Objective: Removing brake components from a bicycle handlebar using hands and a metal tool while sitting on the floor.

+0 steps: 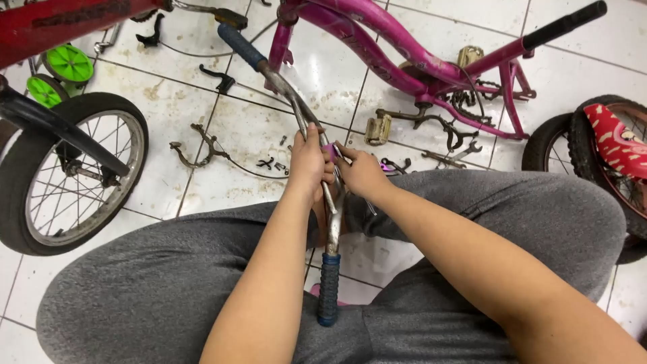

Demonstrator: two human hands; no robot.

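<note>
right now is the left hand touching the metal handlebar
Touching. The head view shows the left hand wrapped around the metal handlebar near its bend, fingers closed on the tube with no gap, the right hand beside it.

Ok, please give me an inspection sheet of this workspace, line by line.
Surface: white tiled floor, stained.
Job's things: chrome handlebar with blue grips, held over the person's lap.
Clutter: pink bicycle frame, pedal, brake levers, brake caliper, small bolts.
Hands: left hand grips the bar; right hand on the bar's middle, fingers closed there.
Cables: thin cable on the floor.
Surroundings: black wheel, green training wheels, red-guarded wheel.
</note>
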